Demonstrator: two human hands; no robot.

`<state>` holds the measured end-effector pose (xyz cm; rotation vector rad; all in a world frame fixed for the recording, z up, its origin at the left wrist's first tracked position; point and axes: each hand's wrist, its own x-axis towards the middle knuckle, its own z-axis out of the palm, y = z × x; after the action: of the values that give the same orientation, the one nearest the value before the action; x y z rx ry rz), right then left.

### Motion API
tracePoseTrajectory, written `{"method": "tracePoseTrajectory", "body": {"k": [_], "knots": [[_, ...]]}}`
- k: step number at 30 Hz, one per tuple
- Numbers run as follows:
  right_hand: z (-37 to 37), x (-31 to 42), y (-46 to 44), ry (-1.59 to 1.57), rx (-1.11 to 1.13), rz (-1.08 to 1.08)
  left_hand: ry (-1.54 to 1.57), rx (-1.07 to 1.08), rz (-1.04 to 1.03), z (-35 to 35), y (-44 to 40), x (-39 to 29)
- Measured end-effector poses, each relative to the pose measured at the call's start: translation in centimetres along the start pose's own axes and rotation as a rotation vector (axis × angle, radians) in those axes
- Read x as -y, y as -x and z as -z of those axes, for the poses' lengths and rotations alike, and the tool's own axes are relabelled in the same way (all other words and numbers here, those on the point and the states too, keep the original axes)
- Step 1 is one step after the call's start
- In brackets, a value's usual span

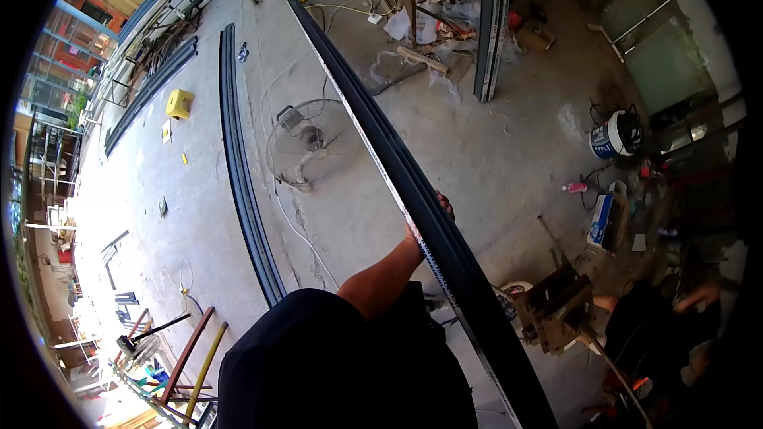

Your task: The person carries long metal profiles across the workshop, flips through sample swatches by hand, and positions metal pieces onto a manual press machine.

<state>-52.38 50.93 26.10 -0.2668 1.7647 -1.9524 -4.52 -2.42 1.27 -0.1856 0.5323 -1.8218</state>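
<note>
A long dark metal profile [389,143] with a pale printed strip along one edge runs diagonally from the top centre to the bottom right. My left hand [445,206] is wrapped round it from beneath near the middle, with fingertips showing at its right edge and the wrist at its left edge. The profile hides the palm. My right hand is not in view.
More long profiles [238,167] lie on the floor at left, near a yellow stool [179,104]. A round wire-guard fan [310,139] lies beyond them. At right are a bucket [616,135], a brown machine [556,306] and a person in dark clothing [652,334].
</note>
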Motion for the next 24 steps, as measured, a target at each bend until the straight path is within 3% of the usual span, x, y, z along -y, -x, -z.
{"method": "tracePoseTrajectory", "body": {"k": [1, 2, 7, 11, 13, 14, 18, 24], "knots": [[-0.3, 0.5, 2.3, 0.124, -0.358, -0.102, 0.001, -0.031, -0.011, 0.4, 1.7, 0.7], [-1.6, 0.1, 2.3, 0.148, -0.442, -0.112, -0.017, -0.048, -0.018, 0.3, 2.3, 0.4], [-1.9, -2.0, 0.9, 0.155, -0.628, -0.089, -0.116, -0.033, -0.115, -0.1, 4.9, 0.0], [0.4, -4.2, 1.1, 0.087, -0.813, -0.039, -0.145, -0.005, -0.048, -1.3, 7.1, -3.1], [-3.7, -5.4, 2.0, 0.104, -0.919, 0.007, -0.207, 0.002, -0.050, -2.8, 8.3, -4.4], [-6.2, -4.5, 2.4, 0.111, -0.950, 0.000, -0.176, -0.010, -0.041, -3.0, 9.4, -4.5], [0.8, -6.2, 0.7, 0.209, -0.839, -0.015, -0.325, -0.028, -0.160, -2.4, 16.2, -4.5], [0.5, -8.4, -4.0, 0.291, -0.797, 0.013, -0.481, -0.026, -0.338, -1.5, 19.9, -3.5]]}}
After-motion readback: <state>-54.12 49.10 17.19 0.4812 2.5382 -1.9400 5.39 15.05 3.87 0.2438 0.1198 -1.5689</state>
